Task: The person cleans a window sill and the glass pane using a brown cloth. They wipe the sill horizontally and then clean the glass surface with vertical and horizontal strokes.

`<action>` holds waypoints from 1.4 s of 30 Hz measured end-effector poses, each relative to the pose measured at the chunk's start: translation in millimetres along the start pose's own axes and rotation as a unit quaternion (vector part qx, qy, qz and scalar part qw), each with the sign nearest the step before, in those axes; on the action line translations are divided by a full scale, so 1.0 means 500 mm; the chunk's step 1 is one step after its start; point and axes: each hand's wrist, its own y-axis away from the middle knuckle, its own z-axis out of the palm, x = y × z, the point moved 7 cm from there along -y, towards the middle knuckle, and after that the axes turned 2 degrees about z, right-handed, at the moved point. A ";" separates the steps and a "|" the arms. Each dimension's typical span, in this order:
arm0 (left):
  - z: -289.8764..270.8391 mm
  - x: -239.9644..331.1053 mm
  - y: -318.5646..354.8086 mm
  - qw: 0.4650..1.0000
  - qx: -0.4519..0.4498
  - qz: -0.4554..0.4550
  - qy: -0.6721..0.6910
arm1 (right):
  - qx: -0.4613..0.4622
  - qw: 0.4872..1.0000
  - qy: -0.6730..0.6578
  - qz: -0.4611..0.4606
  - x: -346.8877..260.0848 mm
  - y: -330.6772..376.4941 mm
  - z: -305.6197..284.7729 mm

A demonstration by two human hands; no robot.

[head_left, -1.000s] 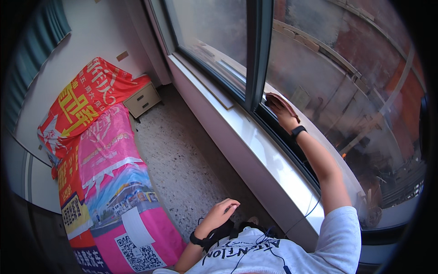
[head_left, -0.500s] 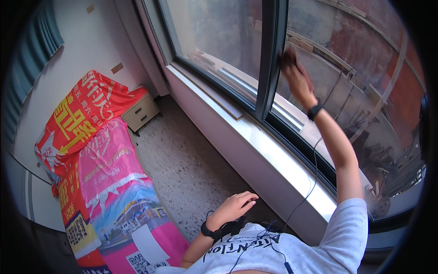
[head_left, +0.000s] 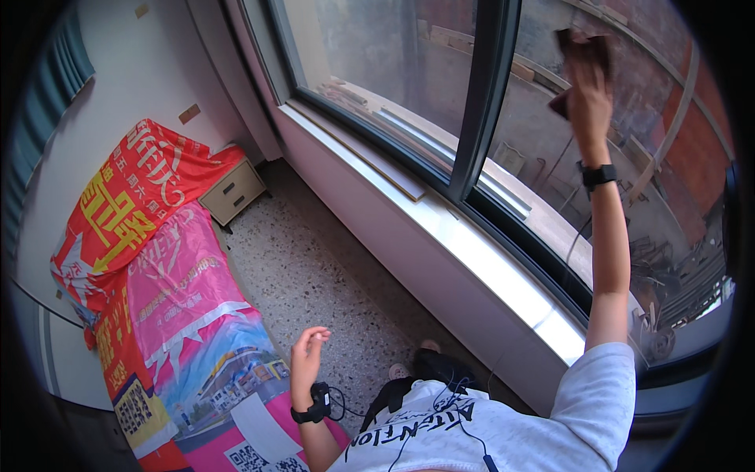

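High on the right, my right hand [head_left: 591, 102] is raised against the window pane [head_left: 535, 134]. Under its fingers is a dark reddish-brown cloth [head_left: 602, 49], whose edges stick out past the fingertips and beside the palm. Both the cloth and the fingertips are slightly blurred. My left hand [head_left: 307, 358] hangs in the air at lower centre, between the covered bed and my body. Its fingers are loosely bent and nothing shows in them. A dark band with a cable is on the left wrist, and another dark band circles the right wrist.
A dark window frame [head_left: 481, 102] divides the panes. Below runs a white sill [head_left: 464, 236] with a long flat strip [head_left: 377, 161] lying on it. At left, printed red and pink sheets [head_left: 181, 291] cover what looks like a bed, near a beige drawer cabinet [head_left: 236, 194].
My right hand has moved the cloth up and right over the pane, away from the frame. My left hand has shifted left, and its fingers now point up.
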 end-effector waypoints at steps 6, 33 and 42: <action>0.094 -0.032 -0.031 0.994 -0.100 -0.001 -0.033 | -0.139 0.983 -0.115 -0.028 -0.110 0.214 0.093; 0.209 0.182 -0.637 0.915 -0.387 0.100 0.059 | 0.177 0.775 -0.329 0.511 -0.294 0.160 0.062; 0.189 0.224 -0.795 0.819 -0.368 -0.006 0.441 | -0.175 0.287 -0.628 0.702 -0.660 0.192 0.188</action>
